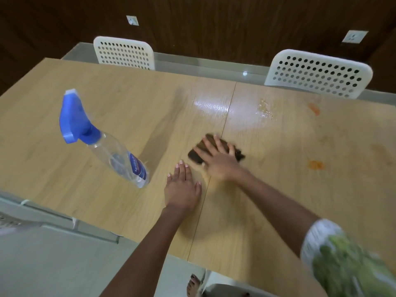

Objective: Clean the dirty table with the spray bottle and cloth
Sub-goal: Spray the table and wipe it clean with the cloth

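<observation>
1. Head view: the cloth (216,152), dark and folded, lies mid-frame on the table (107,108), pressed flat under the right hand (218,161), whose fingers (222,146) are spread straight over it.
2. Keep that palm pressure even, I judge, and sweep toward the wet patch (264,110) and orange stains (315,165) at right.
3. The left hand (182,189) rests flat below the cloth, fingers straight and holding nothing; it steadies the body.
4. The bottle (102,140) stands at left, well apart.
</observation>
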